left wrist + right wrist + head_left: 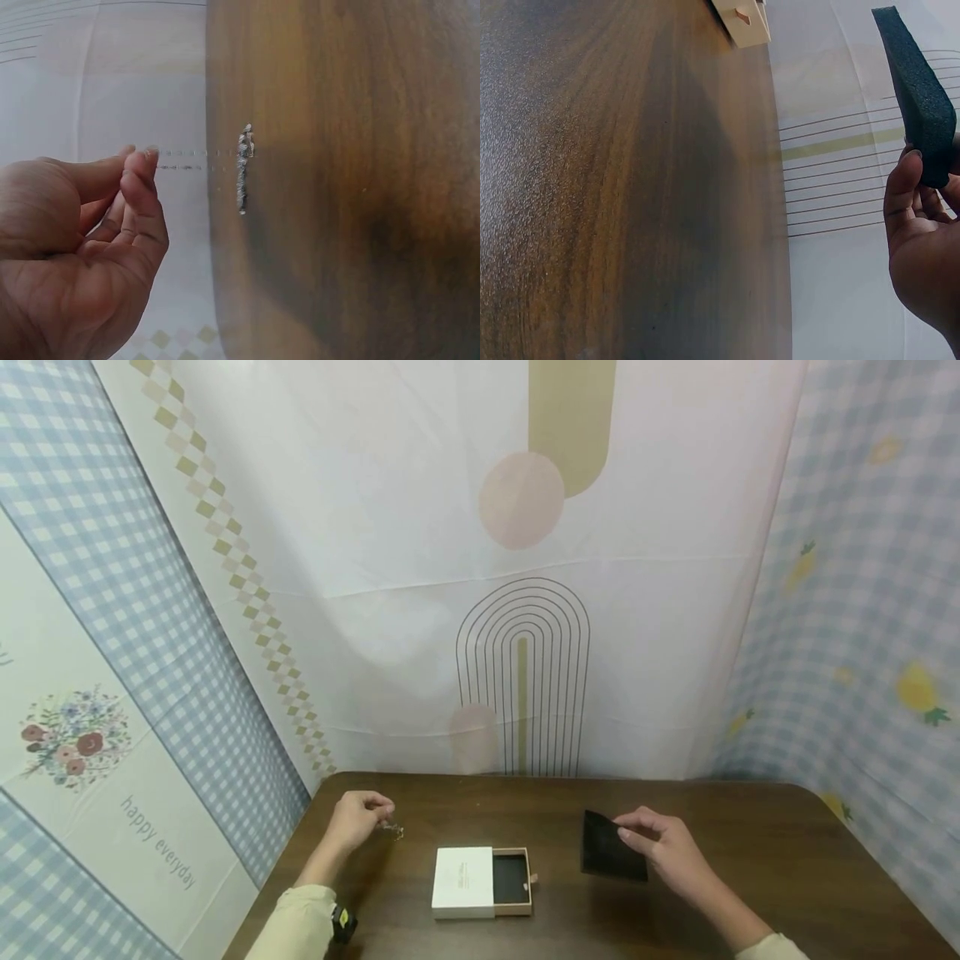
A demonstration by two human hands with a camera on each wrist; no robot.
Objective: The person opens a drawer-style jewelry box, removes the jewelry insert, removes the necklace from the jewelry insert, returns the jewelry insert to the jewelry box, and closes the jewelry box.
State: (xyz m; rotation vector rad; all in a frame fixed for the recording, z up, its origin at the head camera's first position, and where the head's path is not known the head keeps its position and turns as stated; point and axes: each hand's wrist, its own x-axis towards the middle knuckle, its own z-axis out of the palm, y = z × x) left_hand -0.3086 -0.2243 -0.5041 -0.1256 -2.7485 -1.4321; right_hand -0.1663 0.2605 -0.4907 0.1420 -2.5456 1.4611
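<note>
Between thumb and fingertips my left hand (358, 820) pinches the fine chain of a necklace, over the left side of the table. Its bar-like silver pendant (242, 176) dangles from two chain strands in the left wrist view. My right hand (667, 850) grips a dark foam pad (609, 853) by its edge, over the table's right side. The right wrist view shows the pad (924, 97) as thick and slightly bent. Between the hands sits a white box (462, 878), its drawer (512, 911) partly slid out to the right, showing a black inside.
The brown wooden table (555, 935) has rounded far corners. Behind it hangs a white patterned cloth (375, 652), with blue checked cloths at the left (202, 618) and right. A small ribbon tab (534, 878) sticks out from the drawer's right end.
</note>
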